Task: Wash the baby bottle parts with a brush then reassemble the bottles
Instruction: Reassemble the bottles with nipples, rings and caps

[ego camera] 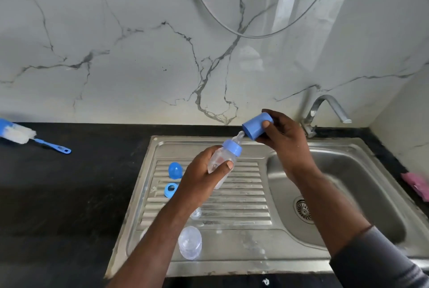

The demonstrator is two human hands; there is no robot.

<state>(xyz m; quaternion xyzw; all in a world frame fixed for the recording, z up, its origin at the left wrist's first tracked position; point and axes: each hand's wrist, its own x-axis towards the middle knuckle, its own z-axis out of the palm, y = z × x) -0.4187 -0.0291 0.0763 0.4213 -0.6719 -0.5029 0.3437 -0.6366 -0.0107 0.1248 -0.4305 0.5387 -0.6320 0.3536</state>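
My left hand (202,178) grips a clear baby bottle (220,162) tilted up to the right, with a blue collar (232,147) and a clear teat (239,137) on its top. My right hand (283,139) holds a blue cap (256,128) just beyond the teat's tip, its open end facing the teat. On the steel drainboard (232,199) lie a second blue cap (175,170), a blue ring (171,189), a clear teat (196,213) and a second clear bottle (190,242) on its side. A blue and white bottle brush (27,136) lies on the black counter at the far left.
The sink basin (325,183) with its drain (303,210) is at the right, under a steel tap (325,111). A pink cloth (417,183) lies at the right edge. A marble wall with hanging cables stands behind the black counter (69,195).
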